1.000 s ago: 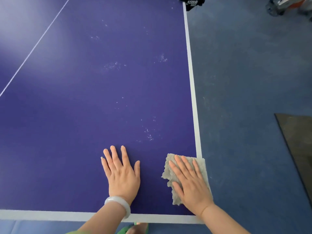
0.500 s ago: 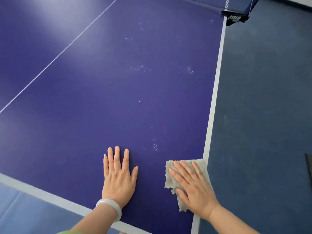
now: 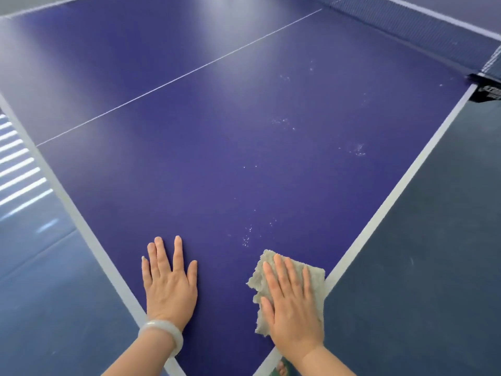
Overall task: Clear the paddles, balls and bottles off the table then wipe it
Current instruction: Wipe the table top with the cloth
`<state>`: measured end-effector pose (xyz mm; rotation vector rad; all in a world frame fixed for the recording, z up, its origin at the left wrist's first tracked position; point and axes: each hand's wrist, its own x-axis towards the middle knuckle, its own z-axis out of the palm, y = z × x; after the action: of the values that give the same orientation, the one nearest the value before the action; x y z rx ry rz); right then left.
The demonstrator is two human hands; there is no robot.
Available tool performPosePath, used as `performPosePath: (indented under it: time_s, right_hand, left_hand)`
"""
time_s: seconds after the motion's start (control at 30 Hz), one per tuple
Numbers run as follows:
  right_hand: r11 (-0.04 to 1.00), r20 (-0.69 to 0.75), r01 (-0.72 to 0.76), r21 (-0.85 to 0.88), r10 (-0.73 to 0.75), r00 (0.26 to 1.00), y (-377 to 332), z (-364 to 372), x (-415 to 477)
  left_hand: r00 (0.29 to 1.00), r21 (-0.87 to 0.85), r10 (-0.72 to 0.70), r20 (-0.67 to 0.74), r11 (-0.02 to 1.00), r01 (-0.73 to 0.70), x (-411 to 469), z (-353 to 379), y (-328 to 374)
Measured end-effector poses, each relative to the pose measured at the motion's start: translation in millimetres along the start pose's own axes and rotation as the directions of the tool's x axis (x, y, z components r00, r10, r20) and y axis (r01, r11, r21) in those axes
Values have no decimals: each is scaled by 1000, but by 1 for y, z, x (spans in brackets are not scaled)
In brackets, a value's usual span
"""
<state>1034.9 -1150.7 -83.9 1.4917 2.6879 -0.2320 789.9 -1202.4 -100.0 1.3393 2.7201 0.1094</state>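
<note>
A blue table-tennis table [image 3: 206,169] with white edge lines fills the view; I stand at its near right corner. My right hand [image 3: 294,302] lies flat with straight fingers on a grey cloth [image 3: 260,278], pressing it onto the tabletop beside the right edge line. My left hand [image 3: 169,283] rests flat on the bare tabletop to the left of the cloth, a pale bangle on its wrist. Small white specks [image 3: 246,237] dot the surface beyond the cloth. No paddles, balls or bottles are in view.
The net [image 3: 423,31] runs across the far right, with its black clamp [image 3: 486,90] on the table's right edge. A white centre line [image 3: 173,81] crosses the tabletop. Blue-grey floor [image 3: 423,267] lies on both sides, with sunlight stripes [image 3: 21,169] at left.
The view has swung to the left and up, bringing the net and the table's left edge into sight. Both hands and the cloth have stayed at the same corner.
</note>
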Motion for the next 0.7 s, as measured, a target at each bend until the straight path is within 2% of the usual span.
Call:
performPosePath:
  time_s: [0.07,0.17,0.23,0.27,0.33,0.4,0.47,0.53,0.6,0.7]
  right_hand:
    - [986,-6,166,1,-166,986,-9,1,1]
    - [920,24,392,-26,-391,920,-2,-3,39]
    - [894,24,441,-76,-441,897,14,-4,72]
    - [916,13,391,-89,-391,920,25,-4,86]
    - [989,-14,128,-76,-129,992,51,-5,104]
    - [987,-49,-158,-30,156,987,63,-4,101]
    - [964,-62,-267,-4,266,962,42,-3,88]
    - [983,-57,-182,31,184,981,1,-1,75]
    - [999,-44,4,43,-2,999,-39,4,77]
    - [981,-14,189,51,-188,982,-69,2,119]
  left_hand:
    - [1000,24,-22,-7,999,22,-1,0,3]
    - [999,39,-43,-9,998,43,1,-1,7]
    - [999,49,-42,-16,998,43,2,-2,7]
    - [999,54,-44,-19,998,45,2,-2,7]
    - [999,68,-48,-12,996,49,1,-2,7]
    - [999,70,-49,-8,996,49,0,-1,7]
    - [999,65,-50,-11,997,51,1,0,6]
    - [999,52,-43,-16,998,44,1,0,6]
    - [999,44,-34,-19,998,35,1,1,5]
    - [999,44,-27,-28,999,29,1,2,4]
